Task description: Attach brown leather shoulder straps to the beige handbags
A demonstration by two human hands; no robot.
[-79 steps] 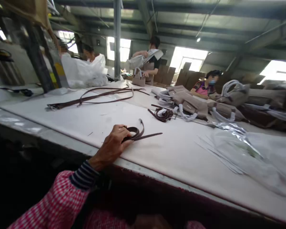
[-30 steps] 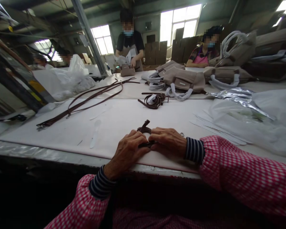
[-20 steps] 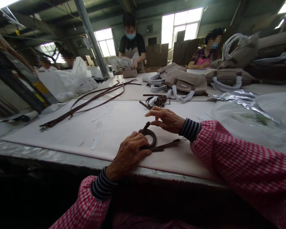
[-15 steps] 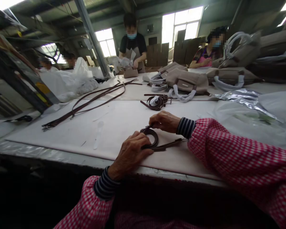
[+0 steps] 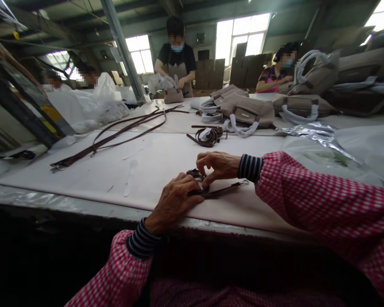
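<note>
Brown strap (image 5: 222, 189) lies coiled on white table (image 5: 166, 149) near front edge, free end pointing right, slightly away. Left hand (image 5: 176, 198) pins it, fingers curled close; right hand (image 5: 219, 165) touches it, fingers part-open, pinch unclear.

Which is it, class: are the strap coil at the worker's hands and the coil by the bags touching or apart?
Apart. The head view shows a strip of white tabletop between the near coil and the far coil.
</note>
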